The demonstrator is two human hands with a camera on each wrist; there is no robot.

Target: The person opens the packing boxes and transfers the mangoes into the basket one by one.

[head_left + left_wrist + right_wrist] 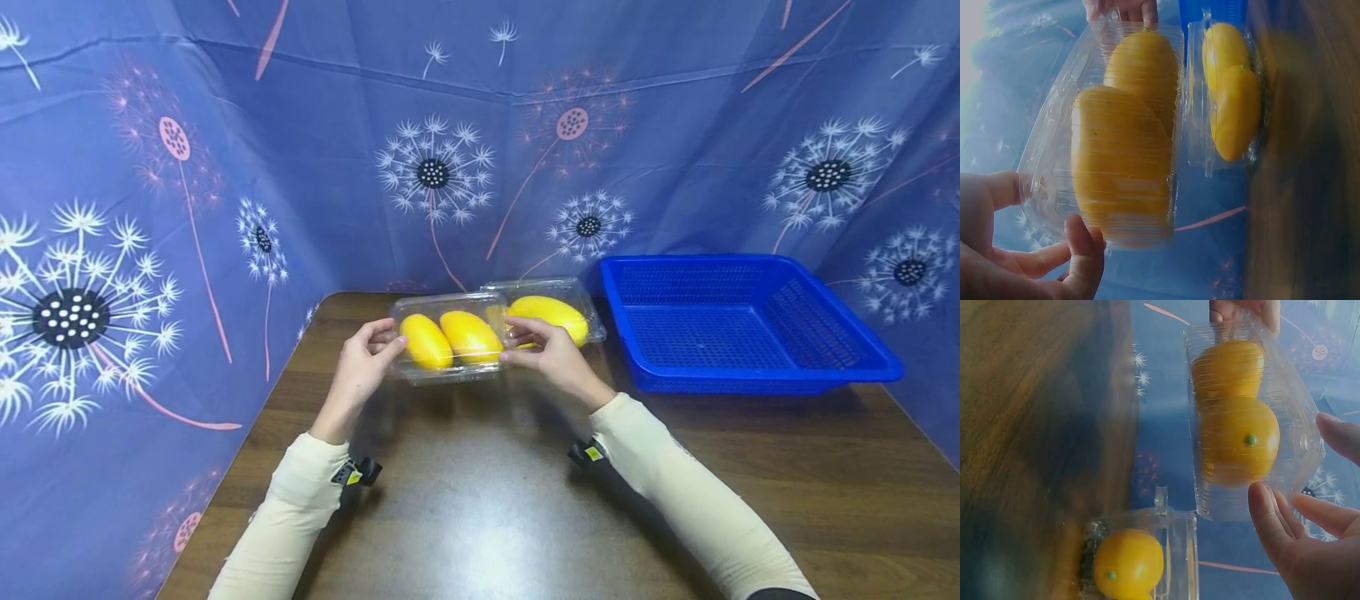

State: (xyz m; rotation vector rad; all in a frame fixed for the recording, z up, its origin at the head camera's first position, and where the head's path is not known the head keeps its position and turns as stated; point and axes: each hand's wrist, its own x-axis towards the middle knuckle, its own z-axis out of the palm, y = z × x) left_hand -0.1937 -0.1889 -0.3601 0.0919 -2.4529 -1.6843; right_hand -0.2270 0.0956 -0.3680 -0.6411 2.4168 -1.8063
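Your left fingers [377, 327] and right fingers [534, 327] pinch a filled box [450, 337], not yet set down, with another filled box [549, 312] at three o'clock.

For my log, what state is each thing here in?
Held clear plastic box: raised; latching unclear
Second clear plastic box: on brown wooden table; latching unclear
Yellow oval fruits: two visible in each box
Blue rectangular plastic basket: upright, open-topped
Left hand: pinching held box's left end
Right hand: pinching that box's right end
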